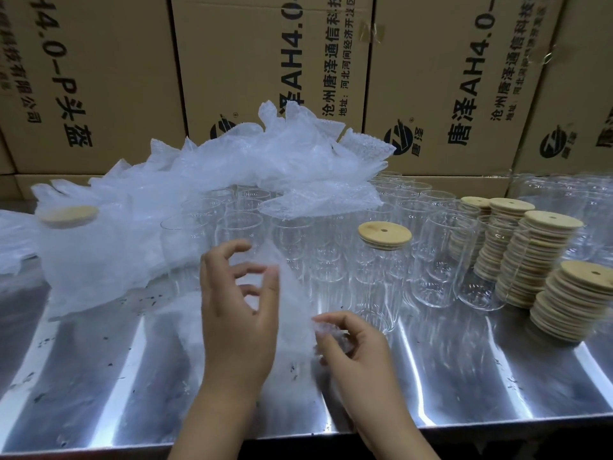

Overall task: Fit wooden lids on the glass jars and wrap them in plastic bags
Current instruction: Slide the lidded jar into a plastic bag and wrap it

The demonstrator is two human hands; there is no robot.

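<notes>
My left hand (pixel 237 313) and my right hand (pixel 356 350) hold a clear plastic bag (pixel 292 293) between them over the steel table (pixel 464 376). The left fingers are curled and pinch the bag's upper edge; the right fingers pinch its crumpled lower edge. A glass jar (pixel 381 280) capped with a wooden lid (pixel 384 234) stands just right of my hands. Several open glass jars (pixel 295 247) stand behind. At the left a jar in a bag carries another wooden lid (pixel 68 216).
Stacks of wooden lids (pixel 530 260) stand at the right, some near the table's front edge. A heap of plastic and bubble-wrap bags (pixel 265 161) lies over the jars at the back. Cardboard boxes (pixel 265 61) form a wall behind the table.
</notes>
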